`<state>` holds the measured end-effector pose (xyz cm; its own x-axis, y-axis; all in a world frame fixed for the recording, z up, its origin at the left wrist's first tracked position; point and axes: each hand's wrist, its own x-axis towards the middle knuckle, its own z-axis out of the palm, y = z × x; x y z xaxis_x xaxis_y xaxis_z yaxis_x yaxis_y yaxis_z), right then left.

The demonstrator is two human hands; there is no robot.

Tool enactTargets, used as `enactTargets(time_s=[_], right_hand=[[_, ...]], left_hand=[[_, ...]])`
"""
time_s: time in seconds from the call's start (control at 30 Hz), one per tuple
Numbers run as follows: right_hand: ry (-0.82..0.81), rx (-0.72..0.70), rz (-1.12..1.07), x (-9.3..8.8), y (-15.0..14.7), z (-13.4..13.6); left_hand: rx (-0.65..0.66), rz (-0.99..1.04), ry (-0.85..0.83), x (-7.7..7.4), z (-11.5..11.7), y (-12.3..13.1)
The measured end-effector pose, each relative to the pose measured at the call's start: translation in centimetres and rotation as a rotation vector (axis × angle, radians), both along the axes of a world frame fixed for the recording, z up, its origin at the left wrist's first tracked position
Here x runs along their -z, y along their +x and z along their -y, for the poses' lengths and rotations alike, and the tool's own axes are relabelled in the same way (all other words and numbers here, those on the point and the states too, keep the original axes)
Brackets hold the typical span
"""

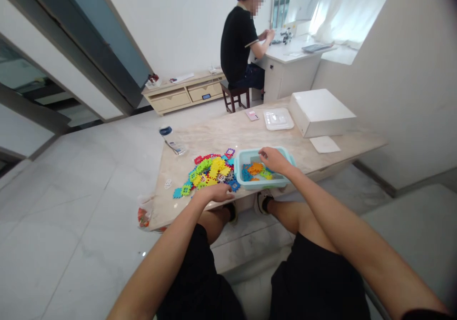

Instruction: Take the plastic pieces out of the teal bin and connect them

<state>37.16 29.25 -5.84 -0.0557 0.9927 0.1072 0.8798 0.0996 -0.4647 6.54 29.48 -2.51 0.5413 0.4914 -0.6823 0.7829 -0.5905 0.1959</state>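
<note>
Plastic blocks [210, 170] under flat left hand [216, 192]; right hand [273, 159], fingers curled, over basin [282, 183].

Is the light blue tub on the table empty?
No, the tub holds several coloured blocks, and the right hand is over it.

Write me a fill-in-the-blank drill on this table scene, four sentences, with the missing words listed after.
1. The right hand reaches into a light ____ bin.
2. The left hand rests at the near edge of a pile of colourful ____ pieces.
3. A white ____ lies at the far right of the table.
4. At the desk behind, another person sits on a ____.

Missing words: blue; plastic; box; stool
</note>
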Motion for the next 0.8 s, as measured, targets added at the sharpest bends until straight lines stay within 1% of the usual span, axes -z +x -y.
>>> enactTargets(time_s=[0.13,0.23,0.37,0.53,0.63,0.8], right_hand=[[-0.098,-0.003,0.080,-0.5,1.6,-0.1],[-0.177,-0.019,0.126,-0.1,1.9,-0.6],[-0.290,-0.080,0.200,1.3,1.3,-1.2],[-0.367,-0.143,0.262,2.9,0.0,-2.1],[-0.395,-0.176,0.273,3.4,-0.3,-2.7],[-0.435,-0.201,0.278,3.6,-0.7,-3.3]], left_hand=[[0.007,0.005,-0.008,0.6,-0.5,-0.3],[0.009,0.014,-0.019,0.9,-0.8,-0.5],[0.007,0.017,-0.022,0.8,-0.8,-0.8],[0.003,0.030,-0.025,0.9,-0.8,-0.8],[-0.002,0.034,-0.028,1.0,-0.8,-0.6],[-0.003,0.044,-0.032,0.7,-0.4,-0.4]])
